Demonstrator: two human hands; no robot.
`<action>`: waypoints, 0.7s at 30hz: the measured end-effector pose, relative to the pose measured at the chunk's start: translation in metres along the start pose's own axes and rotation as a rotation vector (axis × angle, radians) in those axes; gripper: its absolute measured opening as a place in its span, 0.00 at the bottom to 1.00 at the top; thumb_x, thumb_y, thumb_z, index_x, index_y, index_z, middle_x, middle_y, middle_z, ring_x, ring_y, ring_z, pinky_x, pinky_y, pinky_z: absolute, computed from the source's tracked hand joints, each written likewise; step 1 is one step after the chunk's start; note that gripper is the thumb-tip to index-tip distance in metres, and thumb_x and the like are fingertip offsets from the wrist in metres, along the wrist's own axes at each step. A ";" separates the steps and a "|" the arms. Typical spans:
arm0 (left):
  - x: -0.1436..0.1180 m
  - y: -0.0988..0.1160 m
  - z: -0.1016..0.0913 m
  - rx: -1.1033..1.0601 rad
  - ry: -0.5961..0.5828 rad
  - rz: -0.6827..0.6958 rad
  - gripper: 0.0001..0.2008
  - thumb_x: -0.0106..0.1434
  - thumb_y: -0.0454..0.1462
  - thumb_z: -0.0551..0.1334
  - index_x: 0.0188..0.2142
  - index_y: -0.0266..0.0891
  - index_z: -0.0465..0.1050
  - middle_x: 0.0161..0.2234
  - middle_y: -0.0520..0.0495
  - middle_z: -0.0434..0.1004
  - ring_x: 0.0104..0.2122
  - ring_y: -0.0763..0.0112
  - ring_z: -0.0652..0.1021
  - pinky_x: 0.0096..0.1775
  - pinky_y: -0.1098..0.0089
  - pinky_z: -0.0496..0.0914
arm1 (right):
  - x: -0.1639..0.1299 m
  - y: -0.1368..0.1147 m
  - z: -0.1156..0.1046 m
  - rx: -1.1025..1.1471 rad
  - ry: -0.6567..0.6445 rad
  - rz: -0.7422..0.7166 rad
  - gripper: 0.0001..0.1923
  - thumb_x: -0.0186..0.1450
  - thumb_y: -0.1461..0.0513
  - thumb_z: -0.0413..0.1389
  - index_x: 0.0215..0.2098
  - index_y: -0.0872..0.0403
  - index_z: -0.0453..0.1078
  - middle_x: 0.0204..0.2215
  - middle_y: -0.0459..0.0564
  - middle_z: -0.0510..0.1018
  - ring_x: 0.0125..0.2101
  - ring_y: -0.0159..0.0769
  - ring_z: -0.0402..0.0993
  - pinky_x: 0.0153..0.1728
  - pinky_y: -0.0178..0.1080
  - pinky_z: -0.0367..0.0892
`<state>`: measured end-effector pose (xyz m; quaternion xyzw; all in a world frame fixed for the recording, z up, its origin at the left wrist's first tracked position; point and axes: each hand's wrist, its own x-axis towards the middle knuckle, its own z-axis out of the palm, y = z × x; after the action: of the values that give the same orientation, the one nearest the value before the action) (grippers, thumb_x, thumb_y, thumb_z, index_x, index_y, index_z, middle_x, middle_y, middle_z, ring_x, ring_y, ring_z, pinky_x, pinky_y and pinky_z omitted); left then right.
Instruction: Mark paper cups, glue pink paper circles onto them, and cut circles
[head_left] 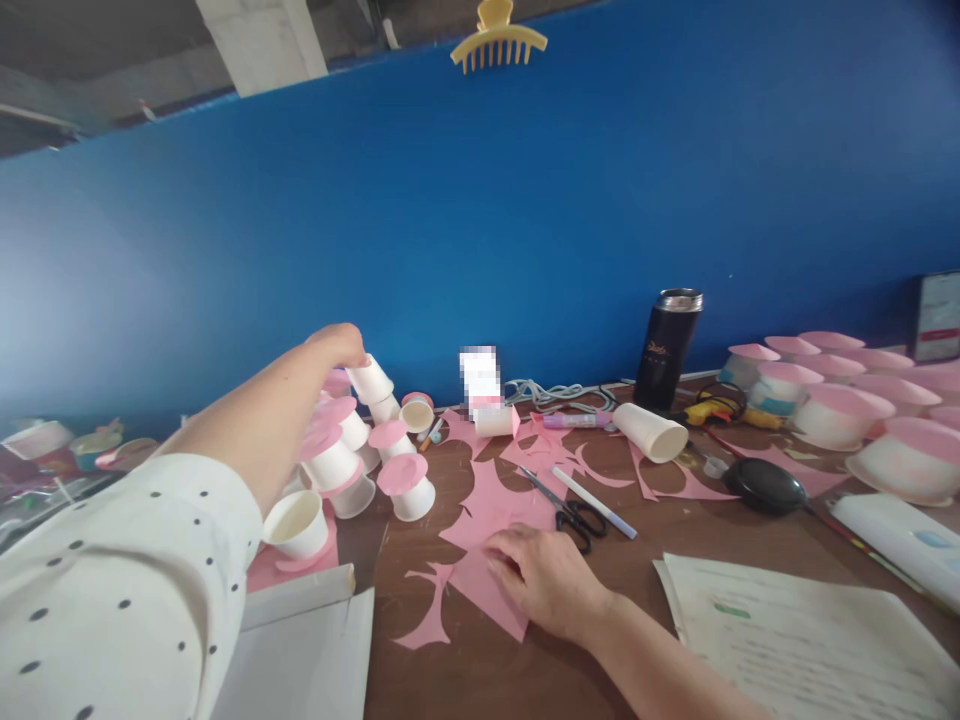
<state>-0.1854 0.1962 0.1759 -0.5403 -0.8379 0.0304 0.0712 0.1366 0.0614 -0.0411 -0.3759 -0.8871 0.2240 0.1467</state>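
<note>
My left hand [341, 345] reaches far across the table, its fingers closed on the upturned base of a white paper cup [373, 380]. Below that cup stands another white cup [385, 408]. Around them are several white cups topped with pink paper discs, such as one in front [405, 490]. My right hand [544, 580] rests with loosely bent fingers on a cut-up sheet of pink paper [487, 595], thumb apart from the index finger. Black-handled scissors [574, 515] and a white pen [596, 502] lie just beyond it.
A black thermos [667, 350] stands by the blue partition [525, 220]. At right are more pink-topped cups [844, 410], a black mouse [765, 485] and printed papers [810, 640]. A white cup [651, 433] lies on its side. Pink scraps [427, 625] litter the table.
</note>
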 end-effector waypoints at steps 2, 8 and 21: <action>-0.003 0.001 -0.005 0.014 -0.001 -0.020 0.13 0.49 0.41 0.70 0.21 0.34 0.71 0.20 0.46 0.71 0.32 0.63 0.74 0.39 0.65 0.66 | 0.000 0.000 0.000 0.004 0.001 -0.007 0.14 0.67 0.58 0.48 0.42 0.48 0.75 0.38 0.49 0.80 0.39 0.36 0.75 0.36 0.33 0.60; -0.026 0.007 -0.015 -0.009 0.178 -0.011 0.12 0.55 0.39 0.65 0.28 0.28 0.73 0.26 0.43 0.74 0.37 0.62 0.74 0.43 0.61 0.67 | 0.000 0.001 0.001 0.020 0.046 -0.031 0.13 0.66 0.58 0.50 0.41 0.49 0.75 0.38 0.49 0.81 0.39 0.36 0.75 0.37 0.33 0.61; -0.198 0.079 0.050 -0.659 0.546 0.343 0.08 0.57 0.42 0.62 0.28 0.41 0.75 0.31 0.50 0.75 0.29 0.68 0.72 0.31 0.70 0.64 | 0.003 0.014 -0.003 0.520 0.407 0.042 0.10 0.62 0.61 0.52 0.35 0.51 0.77 0.33 0.48 0.81 0.33 0.35 0.75 0.35 0.34 0.65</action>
<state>-0.0410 0.0502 0.0989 -0.6533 -0.6518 -0.3699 0.1078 0.1442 0.0730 -0.0454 -0.3811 -0.7447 0.3664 0.4074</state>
